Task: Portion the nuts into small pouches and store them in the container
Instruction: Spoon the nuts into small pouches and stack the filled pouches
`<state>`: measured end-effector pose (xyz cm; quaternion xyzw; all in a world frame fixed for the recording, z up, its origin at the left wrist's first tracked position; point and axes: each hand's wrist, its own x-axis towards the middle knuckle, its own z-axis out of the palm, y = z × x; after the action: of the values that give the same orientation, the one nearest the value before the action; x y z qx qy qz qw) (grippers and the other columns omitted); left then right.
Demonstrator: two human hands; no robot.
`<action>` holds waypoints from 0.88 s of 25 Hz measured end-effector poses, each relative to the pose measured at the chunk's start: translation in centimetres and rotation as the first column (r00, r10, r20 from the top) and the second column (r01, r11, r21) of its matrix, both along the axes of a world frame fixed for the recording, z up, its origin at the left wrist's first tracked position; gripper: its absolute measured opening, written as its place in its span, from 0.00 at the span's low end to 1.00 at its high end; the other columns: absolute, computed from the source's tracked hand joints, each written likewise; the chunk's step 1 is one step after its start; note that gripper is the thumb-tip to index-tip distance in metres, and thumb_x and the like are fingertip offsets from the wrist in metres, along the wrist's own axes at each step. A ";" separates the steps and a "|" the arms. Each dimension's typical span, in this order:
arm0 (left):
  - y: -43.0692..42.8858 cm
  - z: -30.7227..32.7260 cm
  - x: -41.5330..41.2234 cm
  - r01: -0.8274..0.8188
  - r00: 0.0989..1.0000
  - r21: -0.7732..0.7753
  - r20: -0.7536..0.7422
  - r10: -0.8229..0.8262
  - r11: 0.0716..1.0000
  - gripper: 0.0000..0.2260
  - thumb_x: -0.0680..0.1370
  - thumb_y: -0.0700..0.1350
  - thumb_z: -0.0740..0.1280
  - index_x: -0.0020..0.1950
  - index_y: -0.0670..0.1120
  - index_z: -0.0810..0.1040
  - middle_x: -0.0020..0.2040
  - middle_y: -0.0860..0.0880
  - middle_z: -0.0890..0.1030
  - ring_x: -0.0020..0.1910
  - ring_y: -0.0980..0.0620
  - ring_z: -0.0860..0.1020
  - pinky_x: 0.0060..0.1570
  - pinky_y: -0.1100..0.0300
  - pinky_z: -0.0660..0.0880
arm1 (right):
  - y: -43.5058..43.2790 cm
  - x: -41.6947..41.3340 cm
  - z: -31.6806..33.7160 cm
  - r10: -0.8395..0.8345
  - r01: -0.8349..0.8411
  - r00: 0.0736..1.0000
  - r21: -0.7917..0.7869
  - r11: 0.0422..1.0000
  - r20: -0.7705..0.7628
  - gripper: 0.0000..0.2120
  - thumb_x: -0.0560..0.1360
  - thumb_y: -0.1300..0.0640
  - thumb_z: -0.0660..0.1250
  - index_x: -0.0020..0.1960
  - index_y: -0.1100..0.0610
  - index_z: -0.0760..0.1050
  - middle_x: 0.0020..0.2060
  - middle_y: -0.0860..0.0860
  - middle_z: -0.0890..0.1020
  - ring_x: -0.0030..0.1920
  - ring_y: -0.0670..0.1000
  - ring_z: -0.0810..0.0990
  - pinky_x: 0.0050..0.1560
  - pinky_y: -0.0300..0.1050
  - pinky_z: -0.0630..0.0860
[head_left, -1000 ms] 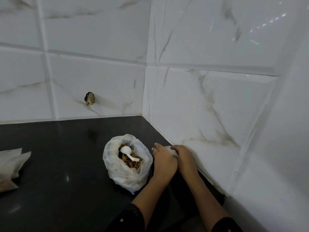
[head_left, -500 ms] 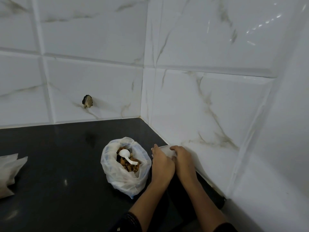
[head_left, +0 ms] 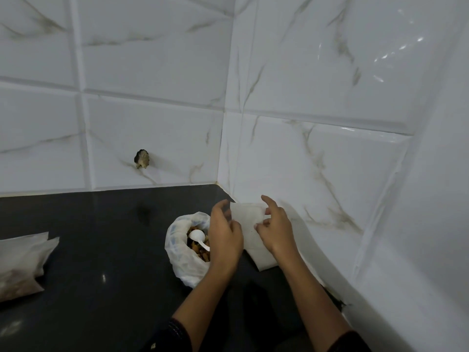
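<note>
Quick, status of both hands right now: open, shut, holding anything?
Left hand: grips the left edge of the white pouch.
Right hand: pinches the same pouch's right edge.

The table (head_left: 106, 240) gives a wide open stretch between the filled pouches (head_left: 22, 265) at its left edge and the open bag of nuts (head_left: 179, 257). The rear tiled wall (head_left: 152, 110) and the right tiled wall (head_left: 330, 153) close the corner. Between the bag and the right wall, the left hand (head_left: 224, 240), the right hand (head_left: 275, 229) and the empty pouch (head_left: 248, 217) they hold take up the room. A white scoop (head_left: 198, 236) lies in the bag's mouth, and the left hand covers the mouth's right side.
</note>
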<state>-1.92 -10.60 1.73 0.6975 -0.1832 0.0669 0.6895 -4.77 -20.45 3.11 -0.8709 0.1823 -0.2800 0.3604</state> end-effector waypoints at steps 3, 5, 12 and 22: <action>1.8 1.0 0.7 -0.051 0.999 -0.088 -0.001 0.051 0.995 0.16 0.78 0.33 0.59 0.65 0.42 0.68 0.57 0.50 0.75 0.57 0.55 0.75 0.52 0.67 0.72 | 1.4 0.1 1.5 0.061 -0.066 0.996 0.079 0.995 0.065 0.27 0.75 0.68 0.60 0.70 0.49 0.65 0.55 0.54 0.71 0.48 0.48 0.73 0.39 0.32 0.69; 2.9 1.3 1.4 -0.059 0.998 -0.114 0.000 0.060 0.992 0.14 0.78 0.36 0.61 0.64 0.43 0.69 0.56 0.51 0.75 0.55 0.55 0.75 0.50 0.68 0.72 | 2.4 0.2 2.5 0.111 -0.122 0.990 0.135 0.983 0.090 0.26 0.74 0.68 0.61 0.68 0.48 0.67 0.54 0.54 0.72 0.48 0.49 0.74 0.37 0.31 0.70; 8.5 0.6 3.8 0.012 1.000 -0.158 0.004 -0.012 0.987 0.12 0.77 0.34 0.61 0.52 0.50 0.75 0.49 0.53 0.80 0.50 0.58 0.78 0.50 0.62 0.76 | 6.2 1.1 3.8 0.220 -0.221 0.975 0.047 0.974 0.015 0.10 0.72 0.57 0.69 0.52 0.54 0.73 0.54 0.52 0.72 0.46 0.48 0.74 0.45 0.37 0.70; 12.0 1.6 5.4 0.224 0.953 0.238 0.151 -0.264 0.945 0.23 0.75 0.51 0.67 0.68 0.50 0.68 0.58 0.60 0.74 0.60 0.61 0.73 0.50 0.75 0.71 | 9.8 3.0 3.7 0.223 -0.237 0.971 0.235 0.943 0.088 0.14 0.75 0.53 0.65 0.42 0.65 0.79 0.37 0.61 0.78 0.37 0.51 0.74 0.37 0.42 0.70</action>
<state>3.46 1.38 3.31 0.7316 -0.3365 0.0233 0.5925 -1.79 -10.68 6.81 -0.8264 0.1014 -0.2377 0.5002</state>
